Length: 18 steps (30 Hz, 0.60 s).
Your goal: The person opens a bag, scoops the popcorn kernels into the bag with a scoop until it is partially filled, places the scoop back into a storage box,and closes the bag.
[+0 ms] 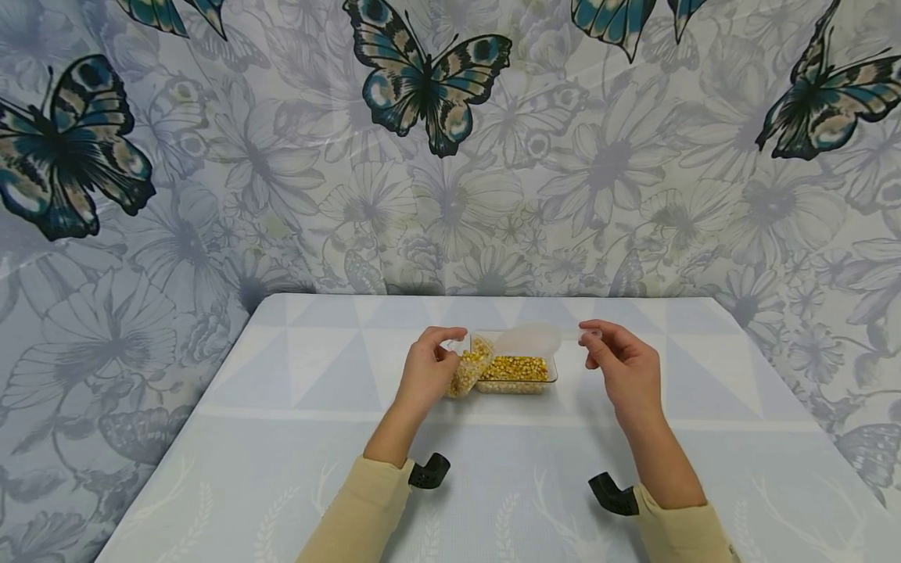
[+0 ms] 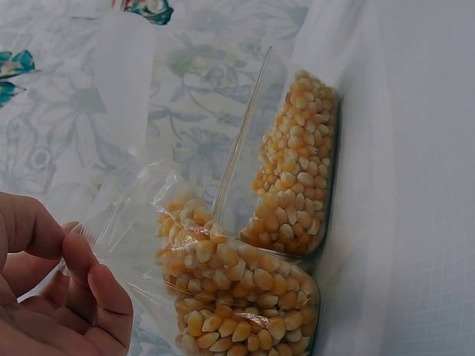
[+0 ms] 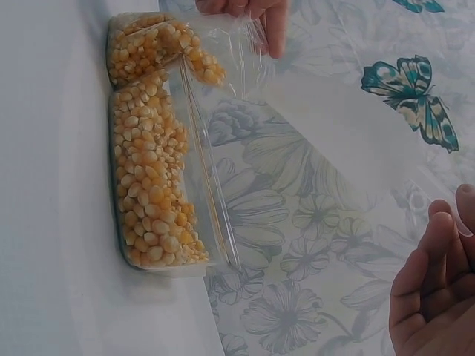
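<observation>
My left hand (image 1: 426, 363) pinches the upper edge of a clear plastic bag (image 1: 469, 374) holding yellow corn kernels. This bag leans against the left end of a clear rectangular container (image 1: 553, 380), where more corn kernels (image 1: 519, 368) lie. In the right wrist view, some bagged kernels overhang the container's rim. Right of the container, my right hand (image 1: 629, 367) holds the thin handle of a translucent white paddle-shaped spoon (image 1: 528, 339) between thumb and fingers. Its broad end points left above the container's back side, near the bag's mouth. Whether it touches the bag I cannot tell.
The container and bag stand on a pale table (image 1: 338, 469) with a triangle pattern. Behind the table's far edge hangs a floral cloth (image 1: 479, 227) with printed butterflies. A black wrist mount (image 1: 429, 471) sticks out from each cream sleeve.
</observation>
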Each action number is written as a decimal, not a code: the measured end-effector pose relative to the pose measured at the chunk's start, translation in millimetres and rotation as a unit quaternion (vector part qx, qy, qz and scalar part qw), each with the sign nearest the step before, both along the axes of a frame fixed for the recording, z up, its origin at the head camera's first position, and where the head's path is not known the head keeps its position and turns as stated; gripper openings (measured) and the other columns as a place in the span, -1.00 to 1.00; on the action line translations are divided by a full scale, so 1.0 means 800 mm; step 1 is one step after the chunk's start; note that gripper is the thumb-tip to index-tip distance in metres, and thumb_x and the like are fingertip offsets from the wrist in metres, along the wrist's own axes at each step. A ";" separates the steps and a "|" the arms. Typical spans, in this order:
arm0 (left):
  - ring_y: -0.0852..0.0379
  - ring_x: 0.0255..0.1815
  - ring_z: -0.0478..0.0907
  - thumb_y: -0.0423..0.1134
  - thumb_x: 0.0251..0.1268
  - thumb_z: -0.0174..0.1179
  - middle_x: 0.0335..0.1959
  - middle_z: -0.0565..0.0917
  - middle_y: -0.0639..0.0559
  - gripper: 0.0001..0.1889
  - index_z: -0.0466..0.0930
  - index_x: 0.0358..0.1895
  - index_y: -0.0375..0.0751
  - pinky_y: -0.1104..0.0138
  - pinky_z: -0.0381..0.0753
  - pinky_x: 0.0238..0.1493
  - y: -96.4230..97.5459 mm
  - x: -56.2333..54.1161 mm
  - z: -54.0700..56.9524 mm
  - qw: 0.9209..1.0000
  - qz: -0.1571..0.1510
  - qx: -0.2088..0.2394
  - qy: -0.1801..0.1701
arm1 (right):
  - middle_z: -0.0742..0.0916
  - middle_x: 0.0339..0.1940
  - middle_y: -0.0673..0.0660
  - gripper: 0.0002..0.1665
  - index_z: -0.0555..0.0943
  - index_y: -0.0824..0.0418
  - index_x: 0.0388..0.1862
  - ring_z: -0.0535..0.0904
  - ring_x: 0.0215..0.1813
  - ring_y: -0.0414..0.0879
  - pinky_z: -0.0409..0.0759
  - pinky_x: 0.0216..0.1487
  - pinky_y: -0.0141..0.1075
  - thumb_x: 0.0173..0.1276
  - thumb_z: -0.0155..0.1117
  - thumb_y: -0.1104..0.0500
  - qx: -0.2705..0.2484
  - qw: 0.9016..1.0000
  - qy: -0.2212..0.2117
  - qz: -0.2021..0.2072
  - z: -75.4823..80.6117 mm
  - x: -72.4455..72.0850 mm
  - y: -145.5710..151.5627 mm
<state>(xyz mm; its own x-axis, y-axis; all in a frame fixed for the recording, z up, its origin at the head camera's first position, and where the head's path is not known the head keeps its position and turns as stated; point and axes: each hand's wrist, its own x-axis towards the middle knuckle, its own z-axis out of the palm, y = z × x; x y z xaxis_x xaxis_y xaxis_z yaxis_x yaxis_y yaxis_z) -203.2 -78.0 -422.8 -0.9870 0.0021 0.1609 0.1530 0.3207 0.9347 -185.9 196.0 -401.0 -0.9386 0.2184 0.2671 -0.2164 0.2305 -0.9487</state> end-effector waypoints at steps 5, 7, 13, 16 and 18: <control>0.12 -0.47 0.32 -0.51 0.25 0.00 0.07 0.62 0.04 -0.54 0.70 0.09 -0.01 0.42 0.30 -0.56 0.000 0.000 0.001 1.000 0.002 0.000 0.001 | 0.73 -0.35 -0.14 -0.67 0.70 0.21 0.06 0.53 -0.46 -0.20 0.56 -0.38 -0.50 0.41 0.30 0.10 -0.015 1.000 -0.004 -0.020 0.000 -0.002 0.001; 0.13 -0.47 0.32 -0.51 0.24 0.00 0.07 0.63 0.04 -0.54 0.70 0.09 -0.02 0.42 0.31 -0.56 0.000 0.000 0.001 1.000 0.003 0.001 0.003 | 0.73 -0.35 -0.14 -0.68 0.70 0.20 0.06 0.53 -0.47 -0.20 0.55 -0.39 -0.50 0.41 0.30 0.10 -0.019 0.999 -0.004 -0.030 0.000 -0.002 0.002; 0.16 -0.48 0.32 -0.50 0.24 -0.01 0.06 0.62 0.09 -0.53 0.69 0.10 -0.04 0.42 0.32 -0.56 -0.001 -0.002 0.000 1.000 0.007 0.003 0.001 | 0.73 -0.36 -0.12 -0.70 0.71 0.23 0.04 0.51 -0.49 -0.20 0.54 -0.41 -0.49 0.39 0.31 0.14 -0.043 0.998 0.006 -0.043 0.000 -0.004 0.006; 0.16 -0.48 0.32 -0.51 0.22 -0.01 0.05 0.63 0.09 -0.53 0.69 0.10 -0.05 0.42 0.33 -0.55 -0.001 -0.002 -0.001 1.000 0.010 0.002 0.001 | 0.73 -0.38 -0.10 -0.71 0.71 0.25 0.03 0.51 -0.51 -0.20 0.54 -0.42 -0.49 0.39 0.32 0.16 -0.050 0.998 0.010 -0.040 -0.001 -0.005 0.008; 0.17 -0.47 0.33 -0.51 0.22 0.00 0.05 0.63 0.09 -0.53 0.69 0.10 -0.04 0.42 0.34 -0.55 -0.001 -0.002 -0.001 1.000 0.012 0.000 0.002 | 0.73 -0.39 -0.10 -0.71 0.71 0.26 0.02 0.50 -0.52 -0.20 0.53 -0.43 -0.49 0.39 0.31 0.16 -0.047 0.998 0.011 -0.041 -0.003 -0.006 0.009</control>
<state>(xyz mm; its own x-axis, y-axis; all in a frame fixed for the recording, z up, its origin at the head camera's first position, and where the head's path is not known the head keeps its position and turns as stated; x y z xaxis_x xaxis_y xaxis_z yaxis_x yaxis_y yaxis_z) -204.6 -78.9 -423.3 -0.9863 -0.0209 0.1639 0.1484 0.3243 0.9342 -190.9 203.3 -403.2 -0.9104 0.3196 0.2627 -0.2218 0.1590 -0.9620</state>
